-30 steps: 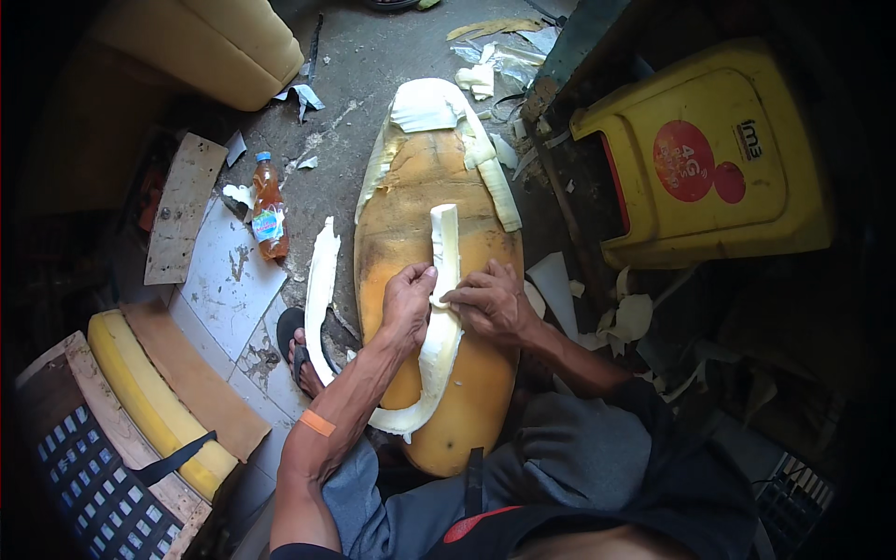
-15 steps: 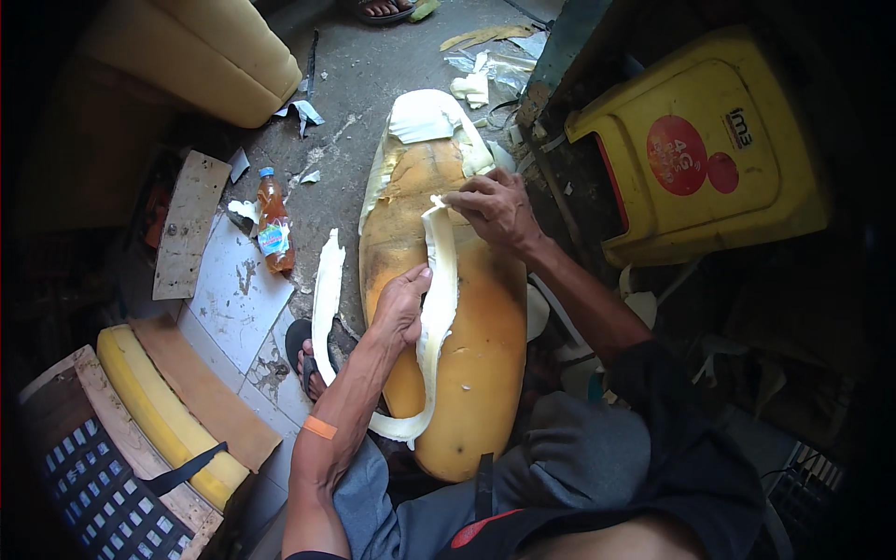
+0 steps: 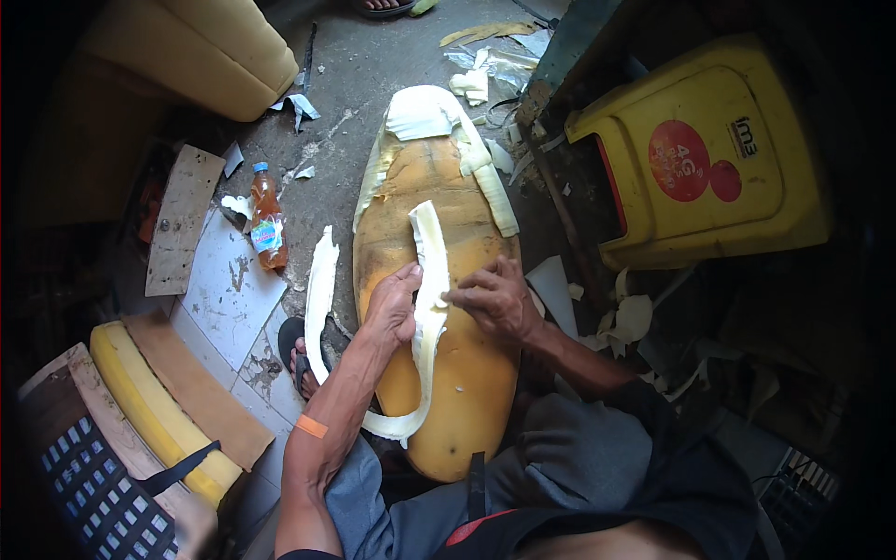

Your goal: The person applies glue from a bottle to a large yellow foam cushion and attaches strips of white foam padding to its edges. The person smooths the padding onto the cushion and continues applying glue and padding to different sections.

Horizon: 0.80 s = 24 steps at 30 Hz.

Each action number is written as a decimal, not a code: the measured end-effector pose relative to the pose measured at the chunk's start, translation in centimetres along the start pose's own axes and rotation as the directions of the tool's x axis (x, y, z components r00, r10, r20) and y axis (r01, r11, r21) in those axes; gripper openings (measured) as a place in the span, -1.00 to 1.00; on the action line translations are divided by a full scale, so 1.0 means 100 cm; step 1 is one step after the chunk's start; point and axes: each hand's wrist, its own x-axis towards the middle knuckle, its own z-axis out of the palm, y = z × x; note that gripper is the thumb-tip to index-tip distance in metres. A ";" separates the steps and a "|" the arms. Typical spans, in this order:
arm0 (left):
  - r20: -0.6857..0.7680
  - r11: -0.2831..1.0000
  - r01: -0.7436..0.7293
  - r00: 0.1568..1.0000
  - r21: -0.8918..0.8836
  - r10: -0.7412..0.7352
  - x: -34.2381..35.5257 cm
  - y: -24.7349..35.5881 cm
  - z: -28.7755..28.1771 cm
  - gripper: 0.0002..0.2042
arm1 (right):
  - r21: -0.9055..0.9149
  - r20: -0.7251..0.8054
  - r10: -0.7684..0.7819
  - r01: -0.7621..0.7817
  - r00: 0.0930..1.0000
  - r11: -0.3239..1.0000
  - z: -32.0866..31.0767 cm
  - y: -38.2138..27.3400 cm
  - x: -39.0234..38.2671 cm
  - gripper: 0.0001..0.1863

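A long cream foam strip (image 3: 429, 257) stands up from my left hand (image 3: 392, 306), which grips it between thumb and fingers. Its lower part curves down and around to the left past my forearm, ending in a free upright length. My right hand (image 3: 499, 301) has its fingertips pinched at the strip's right edge. Under both hands lies a long, orange-yellow seat foam (image 3: 481, 383), stained dark in places. Pale foam pieces (image 3: 420, 114) cover its far end, and one band (image 3: 493, 191) runs down its right side.
A soda bottle (image 3: 268, 219) with amber liquid stands at left beside a worn board (image 3: 187, 224). A yellow plastic stool (image 3: 709, 224) lies at right. Foam scraps (image 3: 633, 317) litter the floor. Another yellow foam piece (image 3: 154, 401) and a black basket (image 3: 103, 495) sit lower left.
My right hand has left the strip's top end and moved down to its right edge. The band on the seat foam's right side now shows. The left hand keeps its hold.
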 end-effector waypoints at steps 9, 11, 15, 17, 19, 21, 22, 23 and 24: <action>-0.013 0.999 -0.027 1.000 0.041 0.027 -0.007 0.005 0.027 -0.74 | -0.119 -0.289 -0.001 -0.035 0.957 0.992 -0.030 0.026 0.076 -0.74; -0.019 0.998 -0.020 1.000 0.054 0.021 -0.008 0.004 0.033 -0.74 | -0.250 -0.272 -0.082 0.012 0.959 0.968 -0.029 0.042 0.096 -0.74; -0.021 0.997 -0.055 0.998 0.061 0.057 -0.003 0.001 0.019 -0.76 | -0.344 -0.170 -0.153 0.087 0.974 0.935 -0.016 0.044 0.105 -0.75; -0.037 0.996 -0.077 0.996 0.040 0.078 -0.001 -0.003 0.014 -0.77 | -0.344 -0.107 -0.150 0.105 0.983 0.933 -0.010 0.045 0.096 -0.76; -0.026 0.996 -0.079 0.996 0.037 0.080 0.003 -0.006 0.009 -0.78 | -0.261 -0.081 -0.118 0.093 0.990 0.961 -0.002 0.042 0.085 -0.76; -0.024 0.996 -0.089 0.996 0.005 0.089 0.004 -0.009 0.006 -0.78 | -0.213 -0.057 -0.088 0.074 0.994 0.974 0.004 0.036 0.073 -0.75; -0.028 0.995 -0.098 0.995 -0.027 0.097 0.002 -0.010 0.007 -0.77 | -0.171 -0.039 -0.095 0.087 0.995 0.981 0.004 0.032 0.067 -0.75; -0.032 0.993 -0.106 0.994 -0.058 0.105 0.002 -0.010 0.007 -0.77 | -0.129 -0.023 -0.103 0.099 0.994 0.987 0.004 0.028 0.061 -0.75; -0.039 0.993 -0.104 0.994 -0.060 0.102 0.002 -0.009 0.007 -0.77 | -0.082 -0.009 -0.111 0.110 0.994 0.990 0.003 0.022 0.059 -0.74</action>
